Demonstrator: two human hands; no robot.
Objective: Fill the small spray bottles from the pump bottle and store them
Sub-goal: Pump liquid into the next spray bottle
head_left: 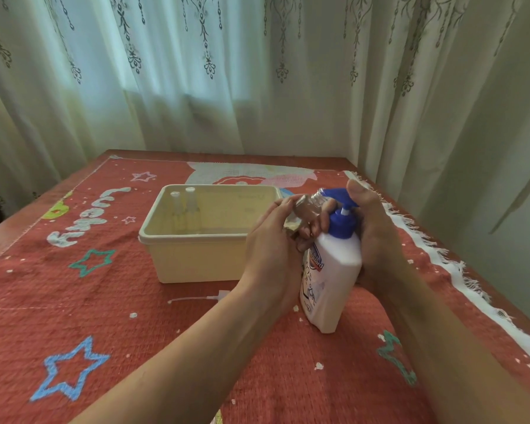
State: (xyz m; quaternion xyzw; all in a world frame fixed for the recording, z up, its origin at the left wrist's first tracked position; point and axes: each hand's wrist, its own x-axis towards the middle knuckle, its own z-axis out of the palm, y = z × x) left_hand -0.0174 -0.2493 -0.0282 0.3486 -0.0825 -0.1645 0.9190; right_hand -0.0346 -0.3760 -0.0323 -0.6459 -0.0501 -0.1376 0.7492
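Two capped bottles stand in the box, left. The left grip clasps an open small bottle at the pump bottle's spout; the right grip wraps that pump bottle. I'd keep neck under spout, pressing slowly.

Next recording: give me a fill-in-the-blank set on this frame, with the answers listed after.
1. The left hand tilts a small clear bottle toward the ____ pump head.
2. Inside the cream bin stand ____ capped spray bottles.
3. The right hand grips the pump bottle, whose body is ____.
4. A loose spray head with its tube lies on the ____ cloth.

Missing words: blue; two; white; red.
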